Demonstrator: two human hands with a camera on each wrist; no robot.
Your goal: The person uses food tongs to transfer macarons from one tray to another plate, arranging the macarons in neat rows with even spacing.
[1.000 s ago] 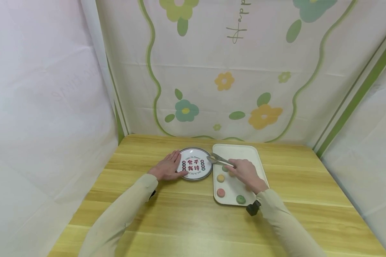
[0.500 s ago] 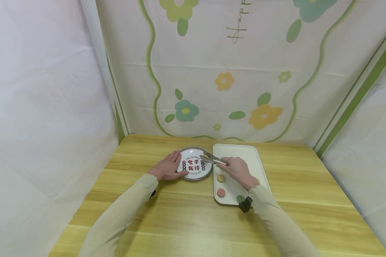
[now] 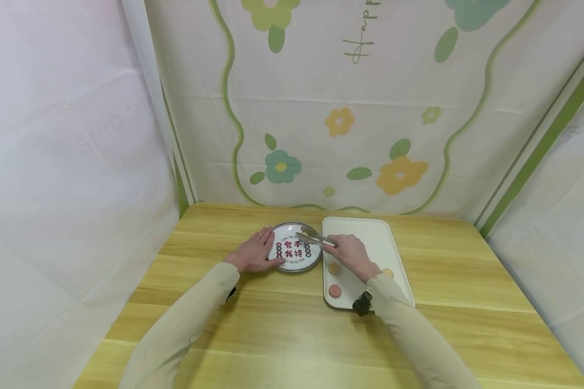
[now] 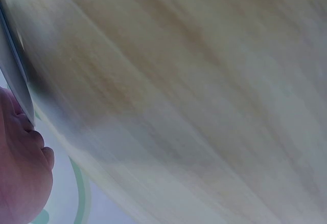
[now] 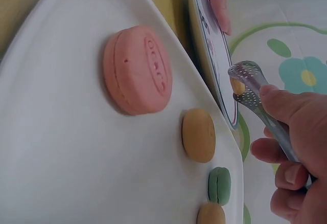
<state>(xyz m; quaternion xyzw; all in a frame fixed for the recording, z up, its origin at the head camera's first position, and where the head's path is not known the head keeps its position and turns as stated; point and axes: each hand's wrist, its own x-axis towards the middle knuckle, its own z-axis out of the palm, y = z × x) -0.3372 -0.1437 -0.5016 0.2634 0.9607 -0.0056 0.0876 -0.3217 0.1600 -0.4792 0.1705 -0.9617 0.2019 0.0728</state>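
My right hand grips metal tongs with perforated tips. Between those tips is a small yellow macaron, held over the right part of a round white plate with a dark rim and red lettering. At the plate's left edge rests my left hand, its fingers straight and thumb over the rim. Below the right hand lies a white tray. On it, the right wrist view shows a large-looking pink macaron, a yellow macaron, a green macaron and another yellowish one partly cut off.
Tray and plate stand side by side on a wood-grain table, near its back edge. A flowered cloth hangs behind, with pale cloth at both sides. The right forearm and wrist camera cover part of the tray.
The right hand and tongs have moved left, carrying the macaron from the tray's edge to above the plate. A yellow macaron now shows beside the right sleeve. The left hand has stayed put.
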